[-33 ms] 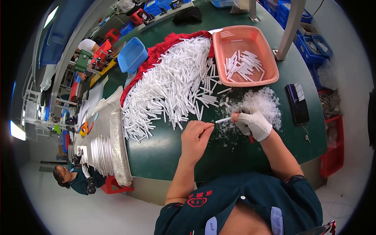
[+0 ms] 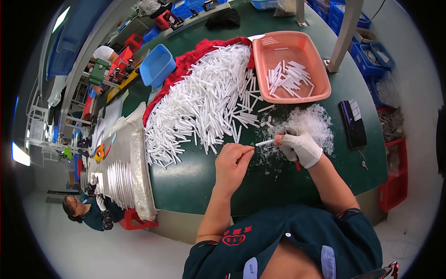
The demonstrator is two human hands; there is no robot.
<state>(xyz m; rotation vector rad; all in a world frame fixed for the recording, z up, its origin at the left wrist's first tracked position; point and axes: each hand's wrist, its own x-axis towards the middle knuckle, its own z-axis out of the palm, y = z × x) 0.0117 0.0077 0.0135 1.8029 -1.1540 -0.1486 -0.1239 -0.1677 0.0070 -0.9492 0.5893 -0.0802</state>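
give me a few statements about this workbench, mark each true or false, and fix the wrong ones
1. The right hand holds a white stick. True.
2. The left hand wears a white glove. False: it is bare.
3. The coral basket has some white sticks in it. True.
4. The phone lies left of the big stick pile. False: it lies to the right.
5. Red cloth shows along the pile's far edge. True.

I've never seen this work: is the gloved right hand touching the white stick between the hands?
Touching: the head view shows the white stick jutting from the fingers of the right hand, without a gap.
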